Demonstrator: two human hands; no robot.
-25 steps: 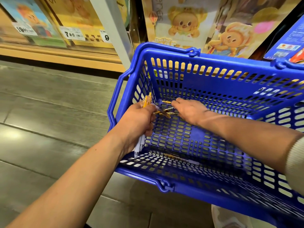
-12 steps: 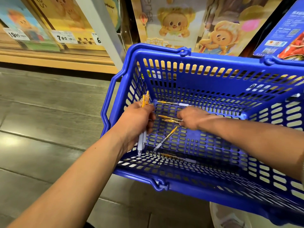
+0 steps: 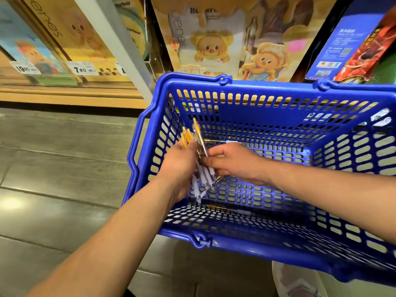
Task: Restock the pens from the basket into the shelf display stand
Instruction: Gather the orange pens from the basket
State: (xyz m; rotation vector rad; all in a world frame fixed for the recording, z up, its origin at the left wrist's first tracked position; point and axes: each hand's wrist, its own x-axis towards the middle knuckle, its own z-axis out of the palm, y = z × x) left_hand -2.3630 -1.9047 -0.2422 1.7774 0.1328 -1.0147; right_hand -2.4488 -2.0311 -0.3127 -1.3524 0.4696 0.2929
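"Where have the pens got to?"

"Most are in a bundle of pens (image 3: 203, 179) inside the blue basket (image 3: 278, 97), close to its left wall. The left grip (image 3: 180, 166) is curled right round them. Yellow tops stick up past the knuckles, and white ends point down toward the basket's bottom."

"And the other hand?"

"The right grip (image 3: 233, 163) reaches in from the right. Its thumb and forefinger pinch a single pen (image 3: 198, 136) that stands upright against the bundle, touching it. The two hands meet just there."

"Anything lying loose?"

"Two that I can make out. A far pen (image 3: 218, 141) lies along the foot of the far wall, behind the hands. A near pen (image 3: 227, 209) lies flat along the near wall, below them. Both are well apart from the bundle."

"What's the basket sitting on?"

"I can't tell from here. It's tilted, with the near rim lower, and the handles are folded down along the rim."

"And around it?"

"There's a grey tiled floor (image 3: 53, 168) to the left. A wooden shelf (image 3: 64, 99) runs along the back with price tags (image 3: 80, 68) on it. A bear-printed card (image 3: 210, 48) stands just behind the basket, and a pale shoe (image 3: 295, 281) shows under its near edge."
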